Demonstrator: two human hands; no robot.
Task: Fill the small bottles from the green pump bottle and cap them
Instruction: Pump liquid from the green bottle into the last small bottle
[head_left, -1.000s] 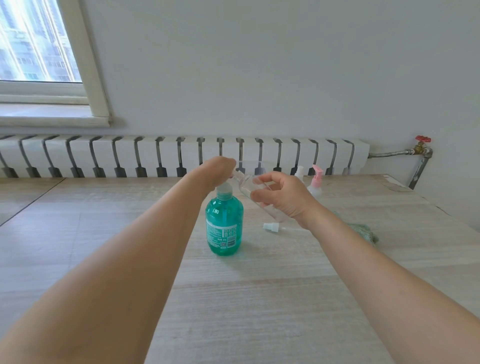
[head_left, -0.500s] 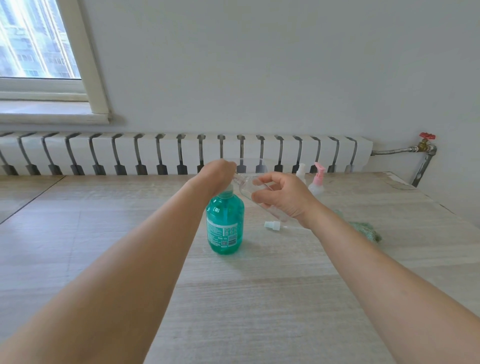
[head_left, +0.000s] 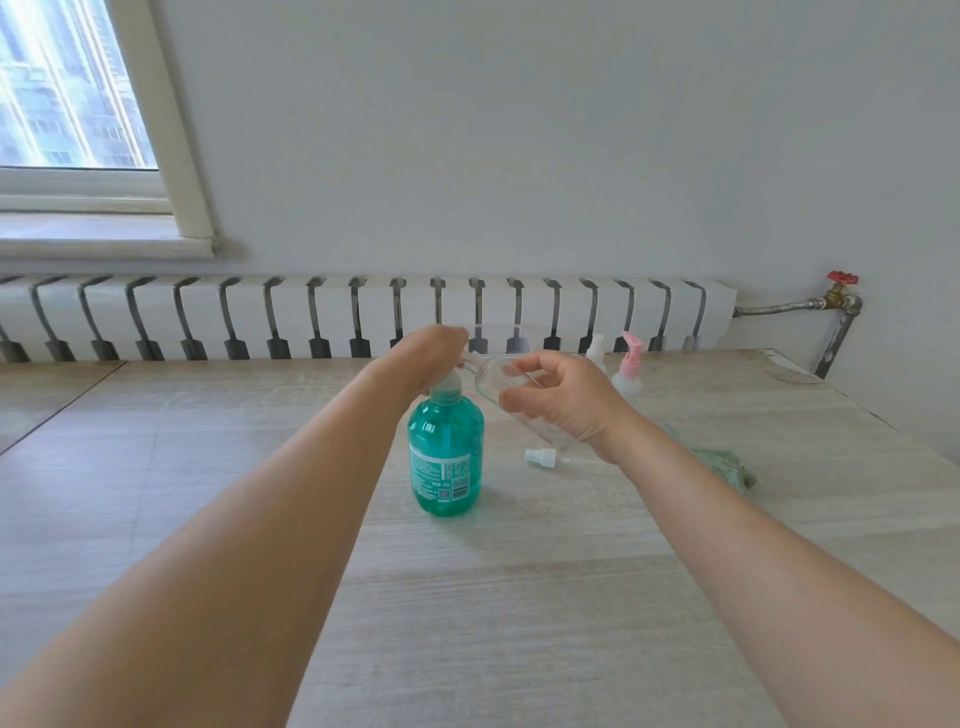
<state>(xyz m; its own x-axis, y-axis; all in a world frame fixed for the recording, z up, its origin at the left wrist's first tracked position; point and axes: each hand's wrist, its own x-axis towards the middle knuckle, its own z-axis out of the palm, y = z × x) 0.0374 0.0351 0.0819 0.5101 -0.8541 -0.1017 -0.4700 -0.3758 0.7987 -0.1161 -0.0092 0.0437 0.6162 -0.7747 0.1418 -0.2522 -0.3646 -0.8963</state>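
Head view, left hand (head_left: 423, 358) on green pump bottle (head_left: 447, 457)

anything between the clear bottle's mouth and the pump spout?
Nothing visible. The right hand holds the clear small bottle tilted, its neck right at the green pump bottle head, under the left hand. That hand hides the spout itself.

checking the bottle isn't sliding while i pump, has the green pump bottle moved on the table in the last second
No. The green pump bottle stands at the same spot beside the loose white spray cap on the table; slight frame offsets match camera motion.
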